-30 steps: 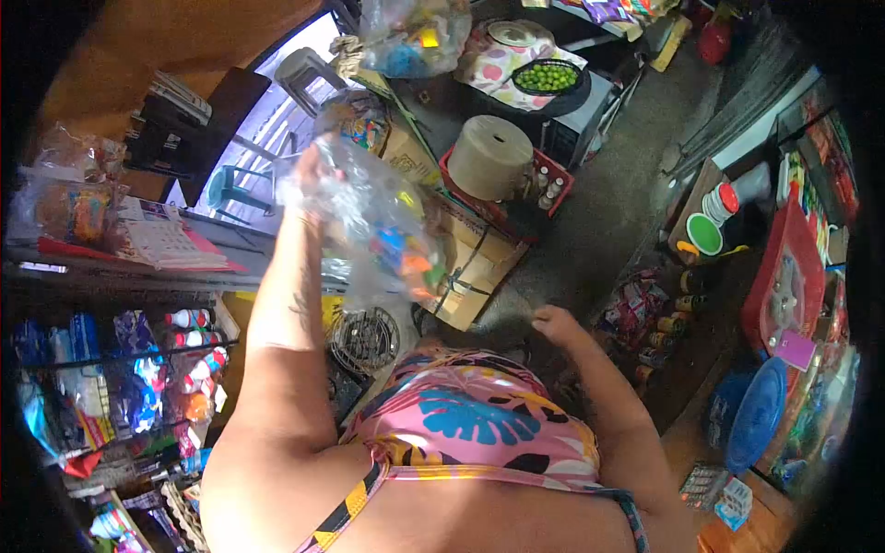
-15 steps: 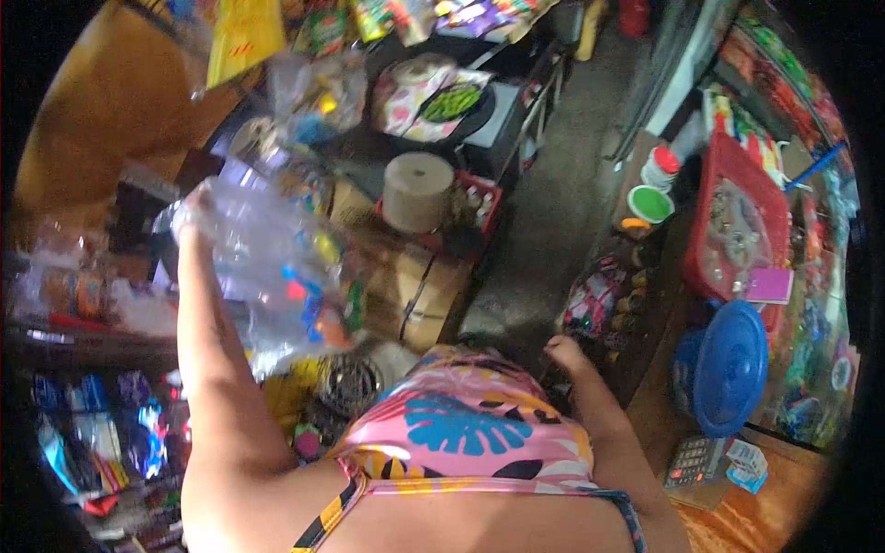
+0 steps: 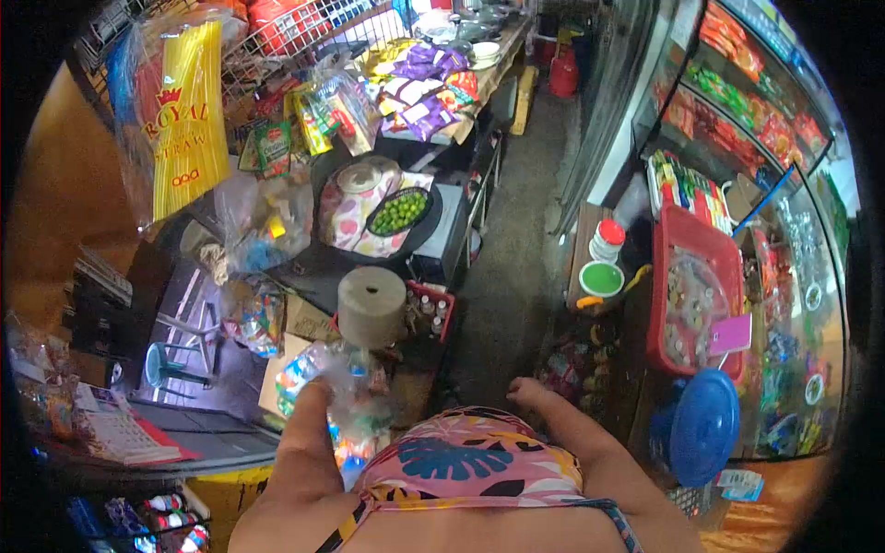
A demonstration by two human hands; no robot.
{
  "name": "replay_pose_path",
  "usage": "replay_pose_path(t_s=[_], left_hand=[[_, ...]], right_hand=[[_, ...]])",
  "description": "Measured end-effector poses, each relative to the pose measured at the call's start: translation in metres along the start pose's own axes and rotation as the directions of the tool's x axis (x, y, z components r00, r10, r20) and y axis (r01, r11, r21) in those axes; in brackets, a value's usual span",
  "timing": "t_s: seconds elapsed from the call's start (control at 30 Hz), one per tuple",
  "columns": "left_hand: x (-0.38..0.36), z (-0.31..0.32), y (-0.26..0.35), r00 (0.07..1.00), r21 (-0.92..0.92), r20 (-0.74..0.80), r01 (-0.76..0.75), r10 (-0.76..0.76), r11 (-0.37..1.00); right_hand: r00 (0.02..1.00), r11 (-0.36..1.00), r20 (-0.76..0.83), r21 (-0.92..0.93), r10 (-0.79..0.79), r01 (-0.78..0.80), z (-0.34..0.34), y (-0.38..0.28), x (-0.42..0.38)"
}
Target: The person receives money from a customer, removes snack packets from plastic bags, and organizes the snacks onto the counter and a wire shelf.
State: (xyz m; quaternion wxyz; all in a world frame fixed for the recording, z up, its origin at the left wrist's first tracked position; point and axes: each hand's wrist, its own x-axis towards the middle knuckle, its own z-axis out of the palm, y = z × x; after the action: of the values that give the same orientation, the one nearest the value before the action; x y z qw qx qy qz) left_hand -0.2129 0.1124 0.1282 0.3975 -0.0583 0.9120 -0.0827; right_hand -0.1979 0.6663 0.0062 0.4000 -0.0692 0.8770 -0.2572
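My left hand (image 3: 315, 394) is closed on a clear plastic bag (image 3: 350, 392), which hangs in front of my left side with colourful packets or wrappers showing through it. Motion blurs part of the bag, and its exact contents cannot be made out. Off to the right of my body, my right hand (image 3: 527, 393) hangs in the air with its fingers curled together and nothing visible in them. A round grey-brown stool (image 3: 371, 300) stands just beyond the bag. Beside it is a red crate (image 3: 446, 318) holding several bottles.
Green limes fill a black basket (image 3: 400, 212) on the dark table. A pack of yellow straws (image 3: 187, 120) hangs at the left. Along the right are a red plastic basket (image 3: 657, 304), a blue lid (image 3: 704, 429) and a glass display case (image 3: 784, 276). A narrow aisle (image 3: 512, 221) runs ahead.
My left hand has come down and inward with the plastic bag, from stretched out at the left to near my body. The view has shifted, showing more of the shop ahead.
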Motion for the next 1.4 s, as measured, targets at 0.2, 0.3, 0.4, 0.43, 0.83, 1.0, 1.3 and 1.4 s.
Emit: replay_pose_path(t_s=[0.2,0.3,0.4,0.43,0.83,1.0,1.3,1.4], left_hand=[[0.040,-0.053,-0.030,0.995,0.113,0.036,-0.097,0.094,0.989],[0.052,-0.074,-0.040,0.993,0.147,0.001,-0.114,0.115,0.983],[0.062,-0.100,-0.042,0.974,0.157,0.183,0.109,-0.137,0.982],[0.061,-0.122,-0.040,0.976,0.099,0.182,0.107,-0.123,0.989],[0.064,-0.113,0.001,0.796,-0.856,-0.220,0.119,-0.564,0.503],[-0.018,-0.024,-0.038,0.482,-0.948,-0.190,0.135,-0.855,0.287],[-0.056,0.139,0.064,0.438,-0.933,0.341,0.266,-0.832,-0.243],[-0.016,0.137,0.145,0.702,-0.949,0.255,0.313,-0.665,-0.033]], right_hand=[[0.993,0.980,0.014,-0.159,-0.120,0.120,-0.069,-0.058,0.074],[0.960,0.974,-0.168,-0.053,-0.225,0.219,-0.091,-0.084,0.111],[0.960,0.961,-0.059,0.031,-0.274,0.276,-0.129,-0.120,0.115],[0.961,0.960,-0.039,0.046,-0.275,0.277,-0.146,-0.128,0.116],[0.932,0.960,0.318,-0.154,-0.176,0.234,-0.252,0.030,0.228],[0.787,0.329,0.594,-0.719,-0.166,0.612,-0.317,0.131,0.312],[0.812,0.676,0.278,-0.451,-0.514,0.583,-0.283,-0.051,0.365],[0.760,0.604,0.472,-0.467,-0.447,0.646,-0.228,-0.140,0.357]])
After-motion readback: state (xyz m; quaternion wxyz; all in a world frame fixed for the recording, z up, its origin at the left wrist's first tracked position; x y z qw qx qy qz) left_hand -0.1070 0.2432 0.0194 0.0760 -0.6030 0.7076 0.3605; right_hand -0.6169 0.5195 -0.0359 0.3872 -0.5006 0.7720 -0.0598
